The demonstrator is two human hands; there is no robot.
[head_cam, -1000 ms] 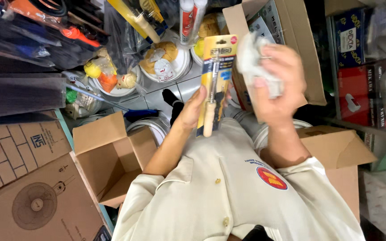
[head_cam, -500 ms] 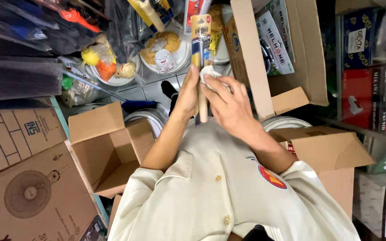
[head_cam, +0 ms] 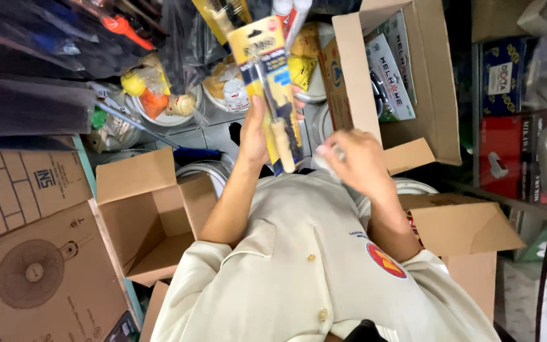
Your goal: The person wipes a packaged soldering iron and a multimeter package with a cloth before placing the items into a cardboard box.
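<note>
My left hand (head_cam: 254,130) grips a long blister pack (head_cam: 273,82) upright in front of my chest. The pack has a yellow and blue card and carries a tool with a pale wooden handle. My right hand (head_cam: 356,161) is just to the right of the pack's lower end, fingers curled around a small crumpled white cloth (head_cam: 323,159) that barely shows. The cloth sits close to the wooden handle; whether it touches it I cannot tell. My pale shirt fills the bottom of the view.
An open empty carton (head_cam: 153,221) stands at lower left beside printed boxes (head_cam: 26,253). A carton with packaged goods (head_cam: 406,82) is at upper right and another open carton (head_cam: 463,228) at right. Bowls of bagged items (head_cam: 159,95) and dark wrapped goods crowd the top left.
My right hand with the cloth has come down from high beside the pack to its lower end near my chest. The left hand keeps hold of the pack.
</note>
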